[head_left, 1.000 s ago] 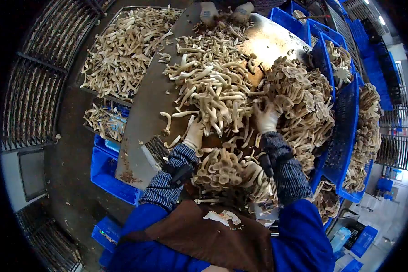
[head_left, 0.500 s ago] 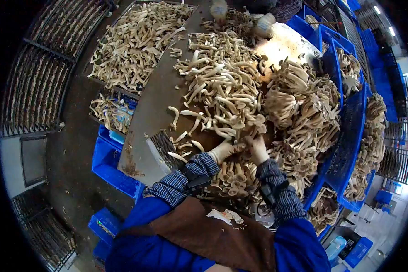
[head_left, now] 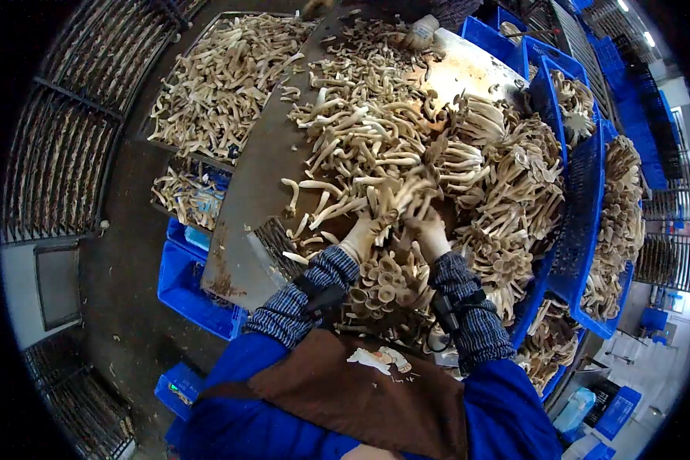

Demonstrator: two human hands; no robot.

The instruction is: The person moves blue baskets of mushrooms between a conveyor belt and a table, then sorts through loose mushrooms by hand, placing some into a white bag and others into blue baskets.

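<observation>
Mushroom bunch (head_left: 397, 201) location: at the near edge of the loose stem pile (head_left: 360, 130), directly ahead of the person, raised slightly off the metal surface (head_left: 241, 207). Its long axis runs away from the body, with the stems fanning up and forward and the joined base toward the wrists.

Left hand (head_left: 360, 236): gloved, fingers curled and clenched on the left side of the base. Right hand (head_left: 431, 234): gloved, fingers likewise closed on the right side of the base. The two hands face each other with the bunch between them. Both are in contact with it, so neither is nearer. How the fingertips sit is hidden by the stems.

Adjacent items:
- Capped cluster (head_left: 382, 285): lies between the two striped forearms, just behind the hands, caps toward the camera.
- Uncut clusters (head_left: 514, 184): heaped to the right of the right hand, touching the stem pile and leaning against the blue crates (head_left: 583, 192).
- Tray (head_left: 175, 149): well to the left beyond the edge of the surface, filled with separated stems.
- Lower blue crate (head_left: 184, 287): below the left edge of the surface.
- Second person's gloved hand (head_left: 422, 32): at the far end of the surface, well apart from the bunch.
</observation>
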